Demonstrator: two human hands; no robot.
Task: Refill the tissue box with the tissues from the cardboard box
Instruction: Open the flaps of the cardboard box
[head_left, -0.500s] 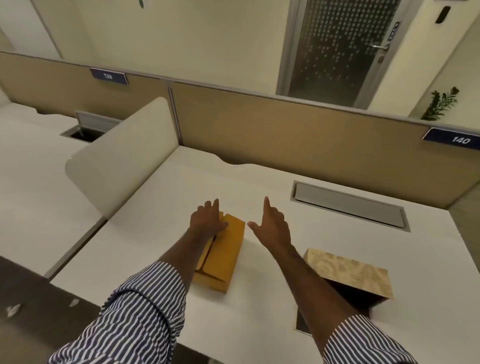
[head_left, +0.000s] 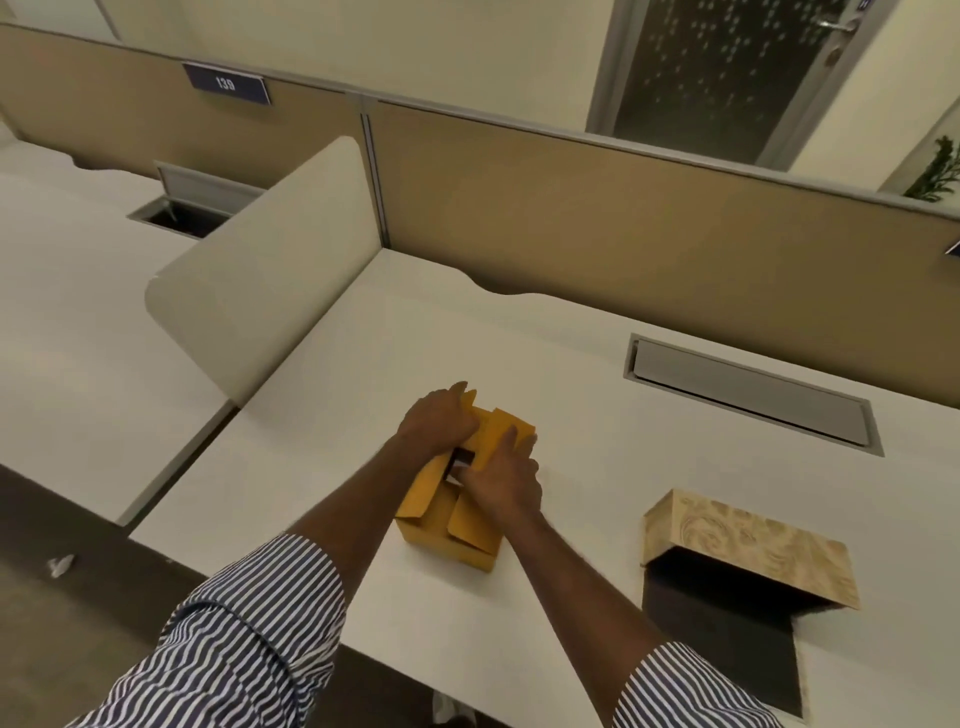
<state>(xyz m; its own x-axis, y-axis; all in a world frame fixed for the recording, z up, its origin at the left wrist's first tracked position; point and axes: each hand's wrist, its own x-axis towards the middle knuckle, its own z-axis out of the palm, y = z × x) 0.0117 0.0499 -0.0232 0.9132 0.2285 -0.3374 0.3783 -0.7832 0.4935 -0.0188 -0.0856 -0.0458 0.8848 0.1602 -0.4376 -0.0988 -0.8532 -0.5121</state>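
A small yellow-brown cardboard box (head_left: 447, 530) sits on the white desk (head_left: 571, 405) in front of me. My left hand (head_left: 439, 423) grips its far left flap. My right hand (head_left: 506, 480) presses on the right flap, fingers over the top. A dark gap shows between the flaps; the contents are hidden. To the right lies the tissue box (head_left: 748, 566), wood-patterned outside, dark inside, with its lid hinged open.
A grey cable hatch (head_left: 748, 395) is set into the desk at the back right. A beige partition wall (head_left: 623, 223) runs along the rear, and a rounded cream divider (head_left: 270, 280) stands on the left. The near desk edge drops to dark floor.
Both hands have come down onto the cardboard box and taken hold of its top flaps, which now part slightly. The right hand had hovered open beside it. The view has tilted down.
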